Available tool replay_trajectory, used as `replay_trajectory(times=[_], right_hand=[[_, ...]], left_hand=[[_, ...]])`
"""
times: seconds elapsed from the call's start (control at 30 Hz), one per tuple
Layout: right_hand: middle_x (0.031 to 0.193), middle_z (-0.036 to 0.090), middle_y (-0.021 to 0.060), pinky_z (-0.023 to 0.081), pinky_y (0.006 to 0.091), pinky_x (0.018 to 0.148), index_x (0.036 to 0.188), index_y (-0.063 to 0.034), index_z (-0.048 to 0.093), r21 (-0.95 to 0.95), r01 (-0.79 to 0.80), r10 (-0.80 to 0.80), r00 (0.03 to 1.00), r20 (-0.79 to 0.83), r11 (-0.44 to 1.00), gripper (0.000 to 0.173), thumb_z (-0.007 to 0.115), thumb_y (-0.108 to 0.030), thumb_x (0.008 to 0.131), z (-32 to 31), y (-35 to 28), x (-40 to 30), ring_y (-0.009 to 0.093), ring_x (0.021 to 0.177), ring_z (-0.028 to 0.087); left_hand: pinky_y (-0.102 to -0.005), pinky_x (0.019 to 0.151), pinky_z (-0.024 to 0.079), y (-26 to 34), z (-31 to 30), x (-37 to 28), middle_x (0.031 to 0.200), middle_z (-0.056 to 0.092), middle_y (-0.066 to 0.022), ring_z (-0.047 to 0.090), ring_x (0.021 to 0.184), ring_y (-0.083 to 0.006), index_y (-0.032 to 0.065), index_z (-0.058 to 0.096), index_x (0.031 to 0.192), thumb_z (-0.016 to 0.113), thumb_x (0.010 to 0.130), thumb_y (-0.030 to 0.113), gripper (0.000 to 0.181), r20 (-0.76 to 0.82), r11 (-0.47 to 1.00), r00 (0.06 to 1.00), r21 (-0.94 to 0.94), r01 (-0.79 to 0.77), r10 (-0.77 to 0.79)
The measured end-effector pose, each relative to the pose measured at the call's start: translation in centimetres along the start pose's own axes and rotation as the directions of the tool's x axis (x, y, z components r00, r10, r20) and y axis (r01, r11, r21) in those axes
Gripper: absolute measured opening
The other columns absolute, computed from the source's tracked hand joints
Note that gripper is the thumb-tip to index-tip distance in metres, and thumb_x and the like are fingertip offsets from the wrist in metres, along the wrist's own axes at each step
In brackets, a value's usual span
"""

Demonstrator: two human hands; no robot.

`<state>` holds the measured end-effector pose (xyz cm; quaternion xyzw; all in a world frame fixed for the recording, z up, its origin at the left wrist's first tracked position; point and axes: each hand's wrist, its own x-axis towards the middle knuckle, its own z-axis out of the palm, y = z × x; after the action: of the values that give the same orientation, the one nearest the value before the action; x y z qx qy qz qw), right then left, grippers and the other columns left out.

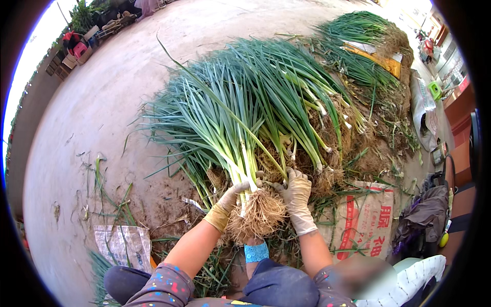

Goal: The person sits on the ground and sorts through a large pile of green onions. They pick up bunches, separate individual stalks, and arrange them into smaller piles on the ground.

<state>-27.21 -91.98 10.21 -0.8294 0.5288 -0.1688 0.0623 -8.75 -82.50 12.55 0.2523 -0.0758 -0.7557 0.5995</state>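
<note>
My left hand (230, 201), in a pale work glove, is wrapped around a bundle of green onions (239, 153) just above the white bases. Their shaggy brown roots (259, 213) hang between my forearms. At the right of the bundle, my right hand (299, 197), gloved too, has its fingers closed around the lower end of one long green onion stalk (230, 111). That stalk slants up to the left across the leaves. Beyond both hands lies a broad heap of green onions (284, 84), roots mostly towards me. My right fingertips are partly hidden.
Another heap of green onions (356, 28) lies at the far right, near a yellow sack (378, 61). A printed sack (362, 222) is flat at my right, a white woven sack (124, 245) at my left. Soil and loose leaves litter the concrete floor (96, 126). A green stool (434, 91) stands right.
</note>
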Motion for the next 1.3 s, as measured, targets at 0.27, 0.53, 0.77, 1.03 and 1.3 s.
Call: replay_trajectory(times=[0.27,0.53,0.77,1.03,1.3], right_hand=[[0.088,0.063,0.0144,0.055,0.0322,0.058,0.101,-0.0049,0.052,0.44,-0.123,0.171,0.983,-0.072,0.89,0.025,0.067,-0.006,0.082,-2.7,-1.0,-0.3,0.022,0.067,0.064],[0.097,0.057,0.0199,0.047,0.0415,0.072,0.111,0.0095,0.053,0.19,0.356,-0.382,0.916,0.125,0.915,0.065,0.071,-0.043,0.076,-4.9,-8.2,-2.7,0.033,0.083,0.057],[0.098,0.056,0.0218,0.046,0.0415,0.079,0.111,0.0103,0.053,0.335,0.47,-0.545,0.819,0.177,0.816,0.051,0.068,-0.03,0.082,-7.0,-10.1,-3.0,0.036,0.09,0.055],[0.104,0.06,0.0155,0.046,0.034,0.086,0.114,0.0017,0.059,0.812,0.114,-0.629,0.696,0.346,0.573,0.03,0.053,-0.021,0.095,-12.3,-12.3,-2.1,0.029,0.093,0.058],[0.123,0.057,0.0076,0.044,0.0313,0.096,0.126,-0.0106,0.055,0.696,0.465,-0.713,0.695,0.095,0.547,0.05,0.057,0.008,0.08,-9.2,-10.5,-3.1,0.022,0.112,0.056]], left_hand=[[-0.0351,0.101,0.042,-1.0,-4.6,0.1,0.115,0.062,-0.0108,0.058,0.109,-0.0219,0.0025,0.042,0.136,0.063,0.077,0.063,0.087,-0.191,0.918,0.981,0.383,0.106,-0.033],[-0.0296,0.088,0.049,-1.2,-0.8,-1.2,0.115,0.061,-0.0075,0.059,0.104,-0.0165,0.0044,0.049,0.129,0.072,0.075,0.052,0.076,-0.255,0.95,0.966,0.29,0.118,-0.043],[-0.019,0.05,0.043,1.5,-1.7,-4.2,0.08,0.061,0.0,0.055,0.059,-0.0074,0.0041,0.057,0.115,0.07,0.079,0.041,0.053,-0.323,0.9,0.946,0.42,0.114,0.03],[-0.0258,0.063,0.055,3.2,-1.9,-8.5,0.092,0.066,-0.0074,0.065,0.071,-0.0162,0.0036,0.057,0.117,0.064,0.086,0.037,0.046,-0.293,0.931,0.956,0.347,0.117,-0.011],[-0.0372,0.065,0.06,1.9,-2.8,-11.4,0.087,0.067,-0.0187,0.068,0.07,-0.0269,0.0028,0.052,0.12,0.063,0.085,0.03,0.046,-0.243,0.975,0.964,0.166,0.147,-0.104]])
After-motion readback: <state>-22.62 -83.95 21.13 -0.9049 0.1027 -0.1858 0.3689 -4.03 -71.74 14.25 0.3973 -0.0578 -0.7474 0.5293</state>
